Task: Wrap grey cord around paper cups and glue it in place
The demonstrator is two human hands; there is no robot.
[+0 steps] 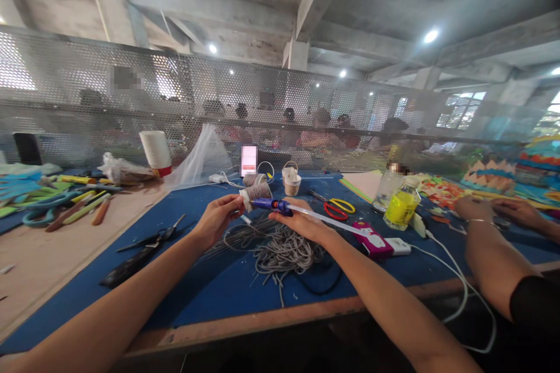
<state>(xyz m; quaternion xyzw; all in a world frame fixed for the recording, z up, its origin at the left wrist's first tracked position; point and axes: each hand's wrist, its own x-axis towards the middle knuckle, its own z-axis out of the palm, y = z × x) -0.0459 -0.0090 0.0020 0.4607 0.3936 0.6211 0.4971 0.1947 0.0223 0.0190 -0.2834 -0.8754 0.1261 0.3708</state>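
Note:
My left hand (217, 217) grips a small cup wrapped in grey cord (255, 193), lifted just above the blue table (210, 285). My right hand (301, 222) holds a blue glue gun (273, 204) with a clear glue stick trailing to the right; its nozzle touches the wrapped cup. Under both hands lies a loose heap of grey cord (275, 247).
Black scissors (151, 240) lie to the left, red and yellow scissors (335, 207) behind my right hand. A yellow bottle (401, 205), a pink gadget with white cable (371, 239), and two small cups (291, 180) stand nearby. A co-worker's hands (475, 210) rest at right. A perforated metal screen (280, 111) backs the table.

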